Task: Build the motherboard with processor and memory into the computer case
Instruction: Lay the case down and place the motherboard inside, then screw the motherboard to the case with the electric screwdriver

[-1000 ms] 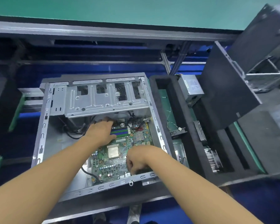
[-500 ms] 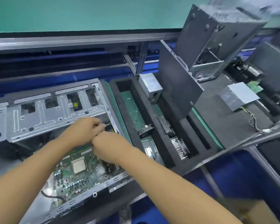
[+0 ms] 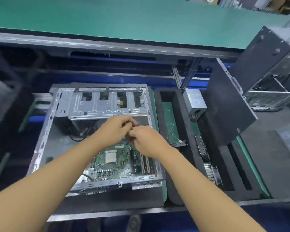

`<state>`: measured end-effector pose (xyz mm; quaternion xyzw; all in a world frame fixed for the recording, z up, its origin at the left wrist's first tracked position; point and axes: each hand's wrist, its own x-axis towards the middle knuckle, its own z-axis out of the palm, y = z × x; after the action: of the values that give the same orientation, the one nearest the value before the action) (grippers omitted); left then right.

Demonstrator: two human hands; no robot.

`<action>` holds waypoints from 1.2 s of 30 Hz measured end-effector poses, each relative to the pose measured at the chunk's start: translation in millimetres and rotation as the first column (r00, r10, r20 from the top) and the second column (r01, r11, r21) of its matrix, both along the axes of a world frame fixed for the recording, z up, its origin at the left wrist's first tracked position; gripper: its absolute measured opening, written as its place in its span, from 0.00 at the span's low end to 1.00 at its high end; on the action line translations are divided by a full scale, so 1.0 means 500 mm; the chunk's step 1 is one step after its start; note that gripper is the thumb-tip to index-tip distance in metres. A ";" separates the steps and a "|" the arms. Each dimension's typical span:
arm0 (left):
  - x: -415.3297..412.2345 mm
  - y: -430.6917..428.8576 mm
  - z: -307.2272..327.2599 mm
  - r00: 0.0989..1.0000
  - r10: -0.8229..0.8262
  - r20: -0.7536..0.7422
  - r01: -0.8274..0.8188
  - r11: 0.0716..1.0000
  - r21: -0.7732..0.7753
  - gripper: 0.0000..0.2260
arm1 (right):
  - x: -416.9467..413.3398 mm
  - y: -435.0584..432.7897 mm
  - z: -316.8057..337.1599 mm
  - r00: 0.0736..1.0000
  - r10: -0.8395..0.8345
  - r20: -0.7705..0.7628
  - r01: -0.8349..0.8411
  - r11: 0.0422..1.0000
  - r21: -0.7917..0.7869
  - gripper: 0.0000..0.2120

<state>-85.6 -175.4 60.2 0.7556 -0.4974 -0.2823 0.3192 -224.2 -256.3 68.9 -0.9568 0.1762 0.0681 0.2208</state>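
Note:
The open metal computer case (image 3: 45, 136) lies flat in front of me. The green motherboard (image 3: 122, 166) sits in its lower right part, with the silver processor (image 3: 110, 156) in its socket. My left hand (image 3: 114, 129) and my right hand (image 3: 149, 141) meet above the board's far edge, just below the drive cage (image 3: 97, 106). Their fingertips are curled toward each other and pinch a small dark thing (image 3: 129, 127), too blurred to name. The hands hide the memory slots. Black cables (image 3: 77, 136) lie on the case floor at the left.
A black foam tray (image 3: 187, 164) stands right of the case, holding a power supply (image 3: 195, 104), a green board (image 3: 172, 124) and a finned heatsink (image 3: 212, 171). A black side panel (image 3: 228, 104) leans behind it. Another case (image 3: 271, 77) stands at the far right.
My hands left the board's surface and came together above its far edge. My head swung right, then back toward the case.

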 end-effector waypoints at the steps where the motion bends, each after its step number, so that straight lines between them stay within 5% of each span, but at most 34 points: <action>1: 0.010 0.025 -0.003 1.000 0.030 -0.008 -0.030 1.000 0.000 0.09 | 0.010 0.006 0.000 1.000 0.000 -0.025 0.000 0.999 0.032 0.14; 8: 0.088 0.199 0.014 0.988 0.156 0.024 -0.156 0.988 -0.007 0.12 | 0.100 0.104 0.005 0.985 0.135 -0.108 -0.124 0.986 0.108 0.12; 18: 0.233 0.530 0.024 0.889 0.455 -0.047 -0.454 0.866 -0.209 0.08 | 0.321 0.382 0.011 0.969 0.239 0.069 -0.245 0.962 0.117 0.03; 25: 0.343 0.817 -0.032 0.766 0.640 -0.058 -0.629 0.765 0.140 0.09 | 0.432 0.619 -0.026 0.887 0.461 -0.008 -0.457 0.882 0.119 0.08; 31: 0.351 0.992 -0.122 0.713 0.700 -0.042 -0.590 0.631 0.504 0.09 | 0.460 0.808 -0.175 0.649 0.705 -0.287 -0.672 0.707 0.220 0.18; 36: 0.305 1.086 -0.224 0.617 0.776 0.132 -0.642 0.399 0.654 0.14 | 0.447 0.918 -0.293 0.595 0.725 -0.348 -0.667 0.687 0.289 0.23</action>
<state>66.8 367.4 -51.6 0.9224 0.0373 -0.3427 0.1744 -0.6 202.6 -77.8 -0.8917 -0.1718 0.3720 0.1923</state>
